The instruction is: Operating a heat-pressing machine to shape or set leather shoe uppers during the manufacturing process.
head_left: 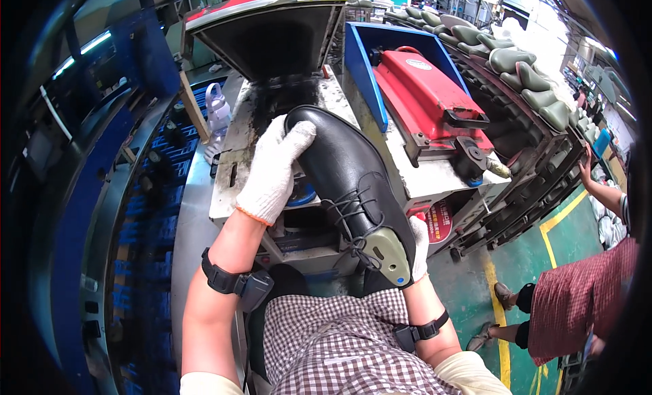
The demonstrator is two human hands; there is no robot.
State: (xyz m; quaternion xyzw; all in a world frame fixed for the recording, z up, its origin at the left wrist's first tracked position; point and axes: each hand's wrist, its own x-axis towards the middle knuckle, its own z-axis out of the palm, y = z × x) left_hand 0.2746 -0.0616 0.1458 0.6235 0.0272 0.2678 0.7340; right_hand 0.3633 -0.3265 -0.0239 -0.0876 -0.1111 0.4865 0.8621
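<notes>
Held up in front of me is a black leather lace-up shoe, its toe pointing away and its heel toward my body. A pale green shoe last fills its opening, with a blue dot near the heel end. Dark laces hang loosely across the shoe's left side. My left hand, in a white knit glove with an orange cuff, grips the toe end, thumb on the upper. At the heel's right side, my right hand in a white glove grips the shoe; most of its fingers are hidden behind it.
Beyond the shoe stands a white machine bench with a raised black-lined lid. A red machine cover sits to the right. Green shoe lasts fill a rack. Another person stands at far right; a bottle is at left.
</notes>
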